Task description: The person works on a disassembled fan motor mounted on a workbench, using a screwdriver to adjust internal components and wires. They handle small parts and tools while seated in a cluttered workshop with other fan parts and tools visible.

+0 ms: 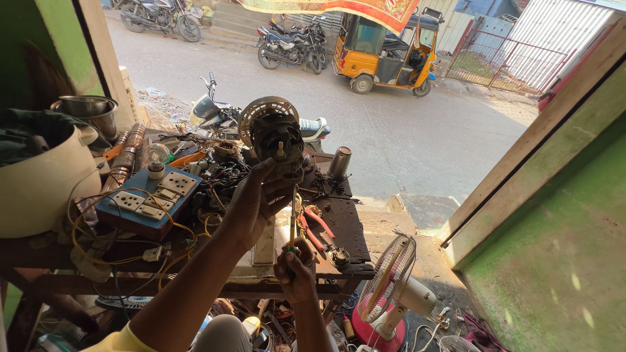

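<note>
My left hand (251, 202) holds up a black fan motor (277, 137) with a round beige grille plate behind it, above a cluttered workbench (339, 225). My right hand (297, 267) grips the green handle of a screwdriver (293, 225) whose shaft points up into the underside of the motor. Both hands are in the middle of the view, right hand below the left.
A blue switchboard with white sockets (153, 199) and yellow wires lies left. Red-handled pliers (313, 225) rest on the bench. A white pot (39, 176) stands far left. A small table fan (391, 287) stands on the floor right. Street with motorcycles and a yellow auto-rickshaw (385, 52) beyond.
</note>
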